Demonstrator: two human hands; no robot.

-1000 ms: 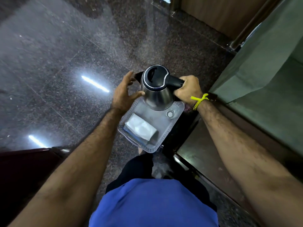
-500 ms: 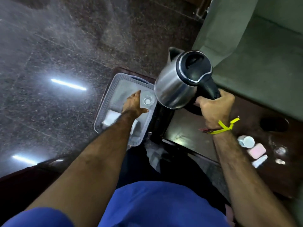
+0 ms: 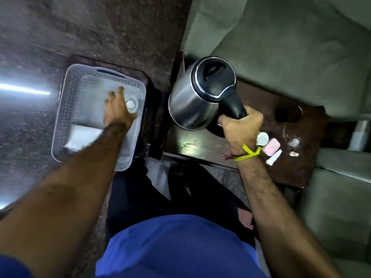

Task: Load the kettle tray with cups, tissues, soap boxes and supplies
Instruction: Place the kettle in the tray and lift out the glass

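A white perforated tray (image 3: pixel 66 101) sits on a dark low stand to my left. A white tissue pack (image 3: pixel 84 135) lies at its near end. My left hand (image 3: pixel 117 112) reaches into the tray and grips the round kettle base (image 3: pixel 131 104), which is blurred. My right hand (image 3: pixel 241 129) is closed on the black handle of the steel kettle (image 3: pixel 192 101), holding it tilted above the dark wooden table (image 3: pixel 200 145). Beside my wrist on the table lie a small white cup (image 3: pixel 262 138), a pink soap box (image 3: pixel 271 146) and a white sachet (image 3: pixel 273 157).
A clear glass (image 3: pixel 293 140) and a dark round shape (image 3: pixel 288 114) are further right on the table. A grey sofa (image 3: pixel 281 47) borders the table behind and to the right. Polished granite floor (image 3: pixel 100 27) surrounds the tray stand.
My right hand lifted the kettle off the tray and carried it right, over the table. My left hand dropped into the tray onto the kettle base.
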